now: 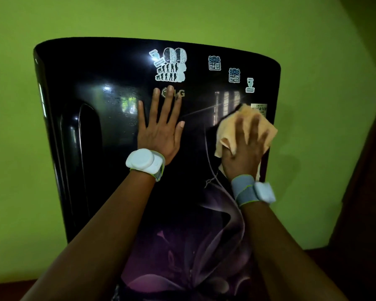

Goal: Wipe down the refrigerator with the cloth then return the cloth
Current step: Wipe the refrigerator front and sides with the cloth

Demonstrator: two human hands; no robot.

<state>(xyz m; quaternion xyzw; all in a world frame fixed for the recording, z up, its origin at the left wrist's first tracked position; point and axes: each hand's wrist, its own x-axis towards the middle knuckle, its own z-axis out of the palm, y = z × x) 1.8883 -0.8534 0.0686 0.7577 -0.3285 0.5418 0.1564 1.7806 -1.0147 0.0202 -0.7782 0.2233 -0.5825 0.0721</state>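
A glossy black refrigerator (109,131) with a purple flower print low on its door fills the middle of the view. My right hand (244,148) presses a pale orange cloth (227,129) flat against the upper right of the door, fingers spread over it and blurred. My left hand (161,127) lies flat on the door near the logo, fingers apart, holding nothing. Both wrists wear white sensor bands.
Several white stickers (170,65) sit along the top of the door. A recessed handle (83,135) runs down the door's left side. A green wall (323,83) stands behind, and something dark brown (369,192) rises at the right edge.
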